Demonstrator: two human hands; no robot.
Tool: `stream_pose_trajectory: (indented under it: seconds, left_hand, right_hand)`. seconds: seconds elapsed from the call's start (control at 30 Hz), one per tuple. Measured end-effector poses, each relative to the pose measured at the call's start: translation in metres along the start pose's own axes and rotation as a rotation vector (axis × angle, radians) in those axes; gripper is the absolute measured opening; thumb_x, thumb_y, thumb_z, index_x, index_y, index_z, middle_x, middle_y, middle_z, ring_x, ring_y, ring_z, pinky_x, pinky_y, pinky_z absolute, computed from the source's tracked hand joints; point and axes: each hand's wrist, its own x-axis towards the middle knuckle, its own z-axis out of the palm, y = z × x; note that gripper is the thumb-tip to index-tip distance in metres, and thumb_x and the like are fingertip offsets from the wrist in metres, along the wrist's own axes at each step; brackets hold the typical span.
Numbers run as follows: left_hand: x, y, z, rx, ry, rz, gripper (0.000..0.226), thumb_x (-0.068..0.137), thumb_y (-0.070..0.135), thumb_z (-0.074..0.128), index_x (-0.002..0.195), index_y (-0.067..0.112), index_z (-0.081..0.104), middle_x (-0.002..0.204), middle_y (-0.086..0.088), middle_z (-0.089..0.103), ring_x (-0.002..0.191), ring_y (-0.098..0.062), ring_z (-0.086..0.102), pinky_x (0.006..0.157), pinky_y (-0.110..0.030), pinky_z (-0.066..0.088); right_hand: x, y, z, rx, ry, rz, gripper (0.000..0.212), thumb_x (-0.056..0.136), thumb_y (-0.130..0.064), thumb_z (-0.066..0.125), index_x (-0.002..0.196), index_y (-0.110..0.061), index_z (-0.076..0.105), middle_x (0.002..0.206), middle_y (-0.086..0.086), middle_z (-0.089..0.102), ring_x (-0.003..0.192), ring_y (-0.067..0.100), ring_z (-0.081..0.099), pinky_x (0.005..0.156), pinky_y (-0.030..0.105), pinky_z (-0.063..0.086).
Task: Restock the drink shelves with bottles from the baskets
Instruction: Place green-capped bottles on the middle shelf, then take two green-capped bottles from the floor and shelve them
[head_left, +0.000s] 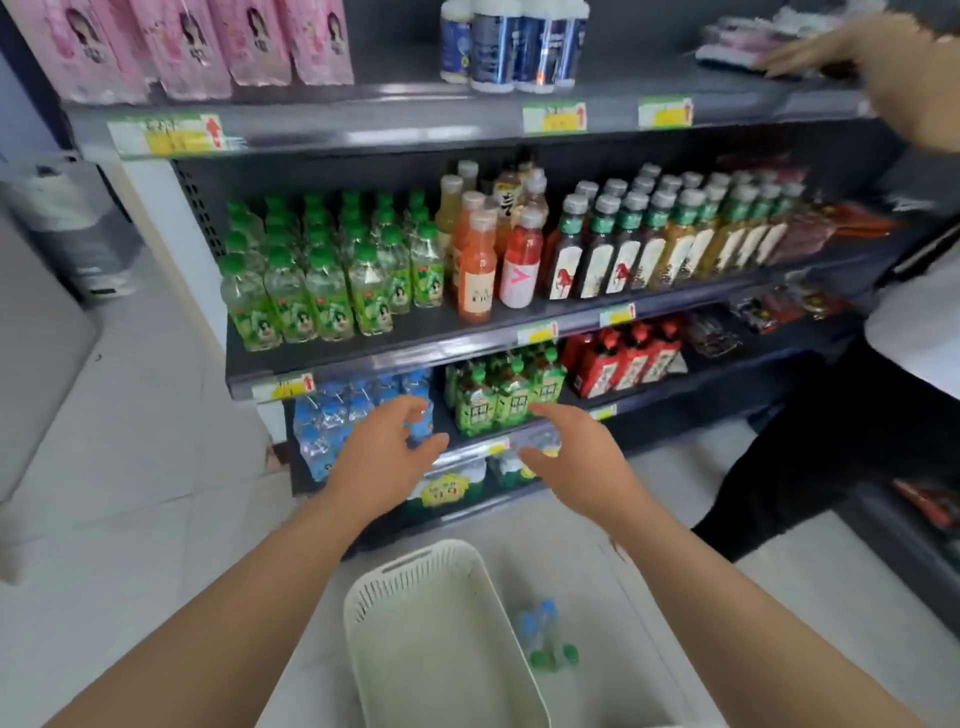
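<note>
The left hand (387, 457) and right hand (576, 460) are held empty, fingers loosely curled, before the shelves (426, 332). The remaining bottles (545, 639) lie low, beside the white basket (415, 649), and are best gripped by the body and stood upright.

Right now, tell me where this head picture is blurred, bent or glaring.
Head view: motion blur smears the other person's hand at top right and the price tags; the wide lens bows the shelf edge; the left hand, right hand and basket bottles are soft; lighting is even, with only faint sheen on that edge.
</note>
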Motion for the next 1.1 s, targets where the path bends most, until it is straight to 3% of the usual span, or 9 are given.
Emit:
stream_pose_trajectory:
  seconds: [0.1,0.23,0.33,0.43,0.57,0.73,0.9,1.03,1.1]
  left_hand:
    - [-0.041,0.012,0.034,-0.061,-0.079,-0.026,0.048,0.086,0.032,0.068,0.129,0.017,0.053,0.121,0.001,0.059,0.105,-0.017,0.058,0.096,-0.036,0.047]
    - [-0.084,0.018,0.075,-0.088,-0.166,-0.06,0.041,0.085,0.029,0.069,0.122,0.016,0.057,0.11,0.002,0.059,0.098,-0.016,0.059,0.092,-0.031,0.046]
    - [-0.105,0.017,0.102,-0.093,-0.222,-0.068,0.04,0.085,0.027,0.07,0.121,0.015,0.058,0.107,0.002,0.061,0.096,-0.017,0.06,0.092,-0.031,0.048]
    - [-0.118,0.009,0.124,-0.113,-0.298,-0.106,0.037,0.086,0.028,0.068,0.12,0.019,0.057,0.111,0.002,0.062,0.095,-0.013,0.06,0.088,-0.03,0.048]
    - [-0.13,-0.005,0.148,-0.082,-0.366,-0.145,0.036,0.087,0.031,0.067,0.119,0.019,0.057,0.114,0.002,0.063,0.098,-0.013,0.061,0.089,-0.029,0.048]
    - [-0.13,-0.001,0.179,-0.063,-0.425,-0.183,0.036,0.088,0.03,0.065,0.12,0.015,0.057,0.116,-0.003,0.063,0.101,-0.015,0.062,0.087,-0.025,0.046]
    - [-0.125,0.019,0.236,-0.153,-0.398,-0.29,0.034,0.089,0.023,0.064,0.12,0.013,0.058,0.116,-0.005,0.064,0.095,-0.012,0.062,0.078,-0.018,0.04]
    - [-0.12,0.028,0.305,-0.238,-0.325,-0.464,0.034,0.088,0.018,0.065,0.121,0.009,0.057,0.11,-0.007,0.066,0.087,-0.013,0.06,0.08,-0.022,0.046]
    - [-0.118,0.024,0.345,-0.302,-0.257,-0.573,0.035,0.088,0.016,0.065,0.121,0.007,0.057,0.109,-0.009,0.066,0.087,-0.016,0.061,0.08,-0.024,0.046]
  right_hand:
    - [-0.044,0.031,-0.005,-0.014,-0.018,0.067,0.054,0.089,-0.027,0.063,0.14,-0.022,0.044,0.143,-0.001,0.046,0.123,0.016,0.048,0.095,0.023,0.037]
    - [-0.089,0.066,-0.002,-0.029,-0.033,0.153,0.054,0.089,-0.028,0.063,0.139,-0.024,0.044,0.141,-0.001,0.048,0.115,0.02,0.053,0.094,0.025,0.039]
    - [-0.11,0.088,0.005,0.008,-0.023,0.227,0.053,0.088,-0.026,0.064,0.138,-0.024,0.046,0.138,-0.002,0.05,0.095,0.019,0.058,0.087,0.022,0.039]
    - [-0.128,0.112,0.016,0.043,-0.021,0.298,0.052,0.088,-0.025,0.065,0.136,-0.025,0.047,0.133,0.0,0.054,0.077,0.012,0.05,0.076,0.015,0.032]
    - [-0.145,0.141,0.03,0.083,-0.026,0.378,0.05,0.088,-0.024,0.064,0.135,-0.026,0.049,0.135,-0.004,0.053,0.082,0.012,0.053,0.076,0.012,0.03]
    - [-0.153,0.177,0.033,0.093,-0.07,0.445,0.049,0.088,-0.024,0.064,0.135,-0.025,0.049,0.135,-0.001,0.053,0.114,0.016,0.055,0.088,0.014,0.031]
    - [-0.136,0.234,0.026,0.088,-0.122,0.45,0.049,0.088,-0.023,0.063,0.135,-0.024,0.048,0.135,-0.001,0.053,0.109,0.016,0.057,0.088,0.013,0.032]
    - [-0.114,0.297,0.031,0.131,-0.162,0.437,0.048,0.089,-0.02,0.063,0.135,-0.024,0.049,0.134,-0.001,0.053,0.09,0.014,0.056,0.079,0.011,0.032]
    - [-0.103,0.332,0.04,0.157,-0.194,0.439,0.049,0.089,-0.018,0.062,0.135,-0.025,0.049,0.134,-0.004,0.052,0.09,0.008,0.05,0.079,0.009,0.031]
